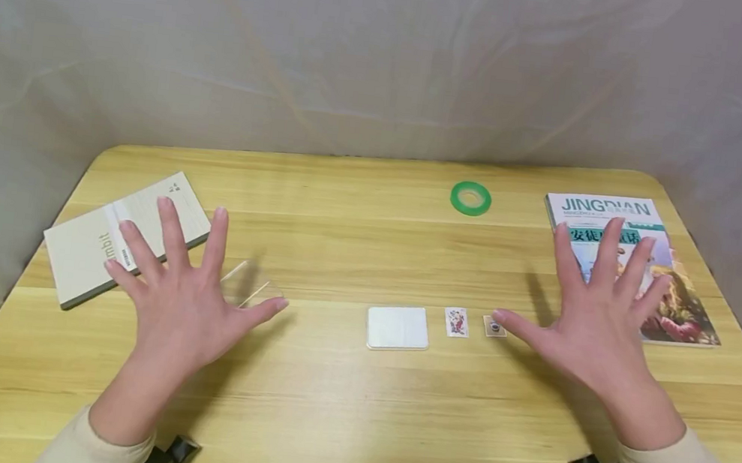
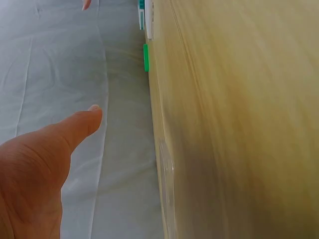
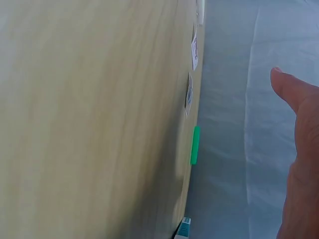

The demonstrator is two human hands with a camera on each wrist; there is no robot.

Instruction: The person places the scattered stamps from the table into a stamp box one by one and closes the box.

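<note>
Both hands hang above the table with fingers spread wide and nothing in them. My left hand [image 1: 182,310] is over the left side, its thumb overlapping a clear plastic piece [image 1: 261,289] in the head view. To the right of centre lies a flat white rectangular case [image 1: 398,329] with a clear edge. Beside it are a small printed card [image 1: 456,322] and a smaller square piece [image 1: 491,326] with a dark round mark. The thumb tip of my right hand [image 1: 598,331] overlaps that square's edge. In the right wrist view, the card [image 3: 195,51] lies flat on the wood.
A cream notebook [image 1: 80,254] with a pale band lies at the left, partly behind the left fingers. At the right, a colourful magazine [image 1: 683,298] is partly covered by the right fingers. A green tape roll [image 1: 458,198] sits toward the back edge, before a grey cloth [image 1: 375,58].
</note>
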